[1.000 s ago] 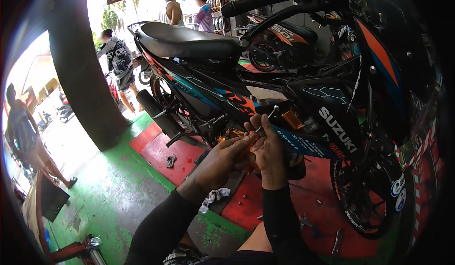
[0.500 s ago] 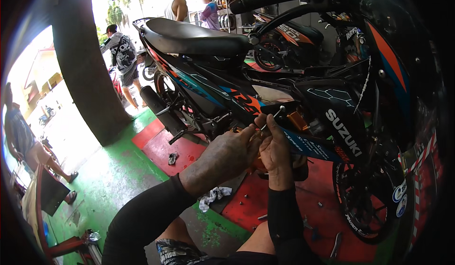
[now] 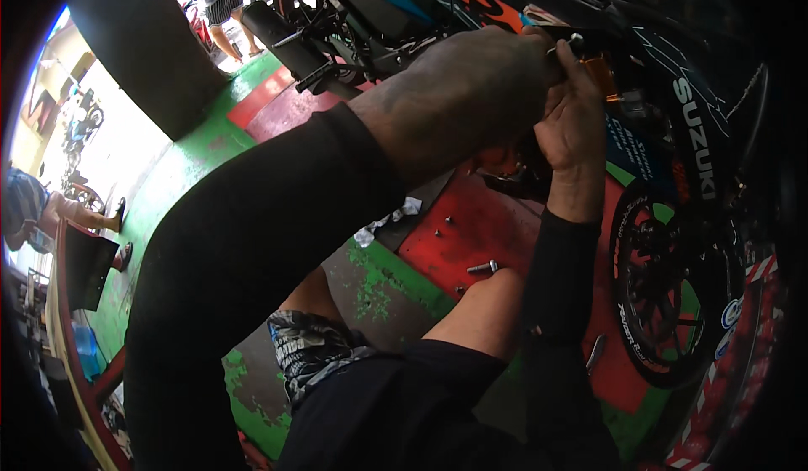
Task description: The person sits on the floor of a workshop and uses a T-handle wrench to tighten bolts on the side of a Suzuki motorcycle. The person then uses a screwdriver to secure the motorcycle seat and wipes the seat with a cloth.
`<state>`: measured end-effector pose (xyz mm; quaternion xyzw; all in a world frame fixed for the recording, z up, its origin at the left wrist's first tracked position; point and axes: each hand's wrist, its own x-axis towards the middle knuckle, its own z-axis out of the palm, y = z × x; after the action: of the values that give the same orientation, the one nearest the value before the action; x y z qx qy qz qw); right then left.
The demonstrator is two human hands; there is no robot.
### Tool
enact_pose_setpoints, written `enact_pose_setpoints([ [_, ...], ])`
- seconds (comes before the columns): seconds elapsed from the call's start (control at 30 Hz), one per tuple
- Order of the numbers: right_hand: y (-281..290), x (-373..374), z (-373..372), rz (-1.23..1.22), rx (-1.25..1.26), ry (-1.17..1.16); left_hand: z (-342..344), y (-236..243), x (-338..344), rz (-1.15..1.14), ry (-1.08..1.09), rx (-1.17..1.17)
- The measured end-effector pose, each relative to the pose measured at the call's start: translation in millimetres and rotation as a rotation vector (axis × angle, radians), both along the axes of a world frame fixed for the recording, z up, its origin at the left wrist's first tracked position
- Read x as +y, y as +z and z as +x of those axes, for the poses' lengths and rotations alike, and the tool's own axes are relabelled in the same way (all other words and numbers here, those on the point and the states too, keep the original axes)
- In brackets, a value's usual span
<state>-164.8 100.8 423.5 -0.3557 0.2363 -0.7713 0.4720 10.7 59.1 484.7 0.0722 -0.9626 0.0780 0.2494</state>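
Metal rod [image 3: 576, 40] beside motorcycle [image 3: 692, 130], pinched in your right hand [image 3: 574, 126], seemingly for steadiness; left hand [image 3: 515, 71] grip hidden, cannot tell.

On the floor [image 3: 471, 210], left of the motorcycle's [image 3: 665, 63] front wheel [image 3: 661, 282], lie a hand tool [image 3: 595, 353] just beside it and, farther left, a rag [image 3: 390, 219]; up and left of the wheel are the right hand [image 3: 576, 126], a rod [image 3: 576, 41] in it, then the left hand [image 3: 513, 75]; exhaust [image 3: 269, 26] and pillar [image 3: 151, 50] stand far left
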Motion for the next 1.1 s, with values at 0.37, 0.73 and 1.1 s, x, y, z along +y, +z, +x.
enact_pose_setpoints([
  [0.37, -39, 60, -19, 0.084, 0.245, 0.034, 98, 11, -13, 0.784, -0.005, 0.062],
  [0.73, -179, 238, -11, 0.987, 0.531, -0.685, 311, -260, 17, 1.483, 0.524, -0.184],
  [1.1, -363, 127, 84, 1.135, 1.351, -0.182, 146, -442, -59, 0.951, 0.401, 0.063],
])
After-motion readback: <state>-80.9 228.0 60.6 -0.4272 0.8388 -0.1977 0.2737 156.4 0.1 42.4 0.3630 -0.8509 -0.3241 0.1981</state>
